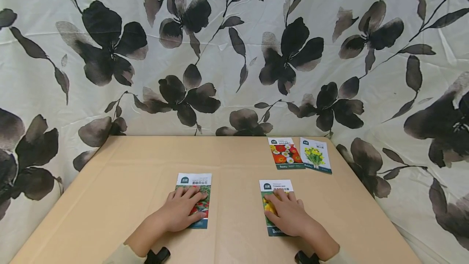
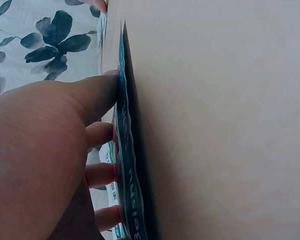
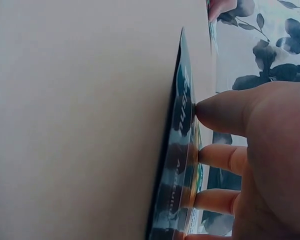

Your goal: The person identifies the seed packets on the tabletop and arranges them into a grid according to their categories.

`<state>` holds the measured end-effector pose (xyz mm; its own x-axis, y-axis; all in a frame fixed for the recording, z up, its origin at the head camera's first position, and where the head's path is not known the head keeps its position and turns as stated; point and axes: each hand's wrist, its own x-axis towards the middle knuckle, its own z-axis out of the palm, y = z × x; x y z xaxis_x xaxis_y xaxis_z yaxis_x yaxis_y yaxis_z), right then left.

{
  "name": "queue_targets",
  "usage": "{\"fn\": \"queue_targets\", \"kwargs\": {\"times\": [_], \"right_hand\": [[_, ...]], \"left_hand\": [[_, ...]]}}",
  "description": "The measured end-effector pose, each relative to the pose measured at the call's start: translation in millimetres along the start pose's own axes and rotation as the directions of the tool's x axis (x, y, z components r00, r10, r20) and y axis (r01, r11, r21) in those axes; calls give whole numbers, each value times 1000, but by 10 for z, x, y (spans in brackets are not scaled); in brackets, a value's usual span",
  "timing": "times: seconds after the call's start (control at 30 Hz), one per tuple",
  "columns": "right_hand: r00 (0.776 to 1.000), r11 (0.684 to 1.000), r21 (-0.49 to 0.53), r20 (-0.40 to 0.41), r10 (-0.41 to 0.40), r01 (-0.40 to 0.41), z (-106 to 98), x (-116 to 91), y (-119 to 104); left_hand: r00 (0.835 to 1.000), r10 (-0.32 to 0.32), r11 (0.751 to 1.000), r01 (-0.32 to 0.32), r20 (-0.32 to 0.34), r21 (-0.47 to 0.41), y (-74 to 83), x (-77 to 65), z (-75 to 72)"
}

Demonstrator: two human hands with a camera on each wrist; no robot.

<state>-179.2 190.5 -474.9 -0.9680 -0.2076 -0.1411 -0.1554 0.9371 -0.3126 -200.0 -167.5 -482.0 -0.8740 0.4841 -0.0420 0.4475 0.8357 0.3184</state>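
Observation:
Two seed packets lie flat on the table in the head view, each with a hand on it. My left hand (image 1: 182, 210) rests palm down on the left packet (image 1: 206, 205), which shows red flowers with green leaves and a dark blue bottom band. My right hand (image 1: 290, 216) rests on the right packet (image 1: 275, 185), where yellow flowers show past the fingers. In the left wrist view, the thumb and spread fingertips touch the top face of the packet (image 2: 126, 145). The right wrist view likewise has fingertips pressing on the packet (image 3: 177, 140), its near edge slightly raised.
Farther back on the right, a packet with red, orange and white flowers (image 1: 286, 156) lies beside one with yellow flowers (image 1: 315, 156), their lower edges touching or overlapping. The light wooden-coloured table (image 1: 146, 162) ends at a floral cloth (image 1: 234, 60) behind.

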Motion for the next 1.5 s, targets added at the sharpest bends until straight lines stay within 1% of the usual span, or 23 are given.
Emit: {"fn": "queue_targets", "kwargs": {"times": [0.2,0.4,0.53,0.67,0.93,1.2,1.5], "right_hand": [[1000,1000,17,-4,-26,26,20,9,-59],[1000,1000,3,1,-30,30,52,53,-112],[999,999,-2,-3,-45,45,70,91,-140],[999,999,-12,3,-47,47,87,117,-174],[999,999,6,8,-34,34,72,128,-304],[998,998,-12,7,-61,61,99,144,-363],[998,998,-13,-2,-65,65,133,175,-420]], "left_hand": [[1000,3,1000,-3,6,-8,13,-6,-16],[1000,9,1000,-9,4,-5,23,-10,-34],[1000,1,1000,0,7,-9,29,-14,-46],[1000,-4,1000,4,4,-5,34,-17,-49],[1000,-5,1000,5,-3,1,29,-14,-31],[1000,3,1000,-3,4,-15,26,-13,-20],[1000,-6,1000,6,4,-9,42,-18,-31]]}}
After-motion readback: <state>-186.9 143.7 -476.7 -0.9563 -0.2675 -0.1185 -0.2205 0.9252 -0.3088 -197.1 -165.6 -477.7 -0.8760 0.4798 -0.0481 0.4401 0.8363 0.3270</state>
